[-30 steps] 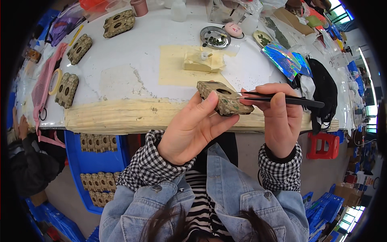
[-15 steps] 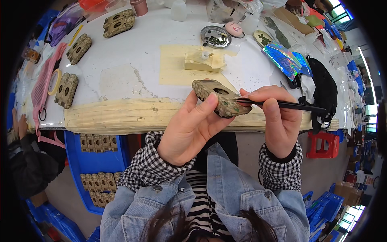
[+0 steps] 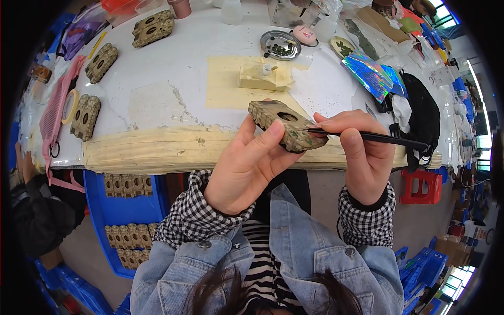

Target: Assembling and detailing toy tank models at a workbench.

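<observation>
My left hand holds a camouflage-patterned block with oval openings, raised over the table's front edge. My right hand grips black tweezers, whose tips touch the right end of the block. Both forearms wear checked cuffs under denim sleeves.
The white table carries more camouflage blocks, a tape roll, a metal dish of small pieces, a yellow pad, holographic sheets and a black bag. A blue crate of blocks sits below; a red stool at right.
The block has tilted and shifted slightly left in my left hand. The tweezers' tips have moved along onto its right end.
</observation>
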Available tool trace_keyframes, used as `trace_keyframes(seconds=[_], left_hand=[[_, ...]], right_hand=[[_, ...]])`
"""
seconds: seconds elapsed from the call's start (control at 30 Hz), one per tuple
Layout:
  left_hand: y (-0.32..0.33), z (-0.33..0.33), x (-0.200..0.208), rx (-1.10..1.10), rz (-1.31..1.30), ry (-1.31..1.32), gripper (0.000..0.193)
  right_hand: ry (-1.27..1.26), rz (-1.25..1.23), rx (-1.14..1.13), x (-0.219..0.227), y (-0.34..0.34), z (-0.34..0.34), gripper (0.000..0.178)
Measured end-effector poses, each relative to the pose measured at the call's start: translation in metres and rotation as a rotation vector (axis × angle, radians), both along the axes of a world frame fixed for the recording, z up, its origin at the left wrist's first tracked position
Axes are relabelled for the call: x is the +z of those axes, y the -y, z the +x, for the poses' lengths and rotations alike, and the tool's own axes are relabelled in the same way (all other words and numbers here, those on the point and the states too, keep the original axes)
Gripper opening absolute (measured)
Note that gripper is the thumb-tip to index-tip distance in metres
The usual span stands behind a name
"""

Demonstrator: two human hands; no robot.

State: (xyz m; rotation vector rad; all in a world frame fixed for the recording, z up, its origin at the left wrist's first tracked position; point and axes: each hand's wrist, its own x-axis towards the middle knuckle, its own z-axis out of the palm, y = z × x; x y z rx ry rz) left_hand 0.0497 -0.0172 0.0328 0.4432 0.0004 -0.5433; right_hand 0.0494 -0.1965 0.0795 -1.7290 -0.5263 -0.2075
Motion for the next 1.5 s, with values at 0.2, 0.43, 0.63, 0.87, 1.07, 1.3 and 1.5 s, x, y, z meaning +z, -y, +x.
trace_keyframes(seconds=[0.2, 0.43, 0.63, 0.87, 1.07, 1.3, 1.5], left_hand=[[-0.0009, 0.0001, -0.0001, 0.003, -0.001, 0.007, 0.04], [-0.0007, 0.0003, -0.0008, -0.001, -0.01, 0.011, 0.04], [-0.0002, -0.0011, 0.0032, 0.012, 0.024, 0.05, 0.041], [-0.0015, -0.0004, 0.0015, 0.004, 0.039, 0.05, 0.041], [-0.0013, -0.0004, 0.0004, 0.004, 0.037, 0.045, 0.04], [-0.0013, -0.0004, -0.0003, 0.005, 0.031, 0.052, 0.04], [-0.0008, -0.0004, -0.0002, 0.006, 0.045, 0.061, 0.041]], right_hand=[[-0.009, 0.034, 0.023, 0.0004, -0.0002, 0.0009, 0.014], [-0.016, 0.032, 0.02, 0.0004, -0.0001, 0.0003, 0.014], [-0.013, 0.036, 0.029, 0.0006, -0.0001, 0.0008, 0.015], [-0.022, 0.026, 0.024, 0.0013, 0.0004, 0.0006, 0.015], [-0.01, 0.02, 0.02, 0.0011, 0.0002, 0.0003, 0.014], [-0.011, 0.05, 0.027, 0.0003, -0.0002, 0.0002, 0.015], [-0.028, 0.042, 0.021, 0.0012, -0.0001, -0.0003, 0.015]])
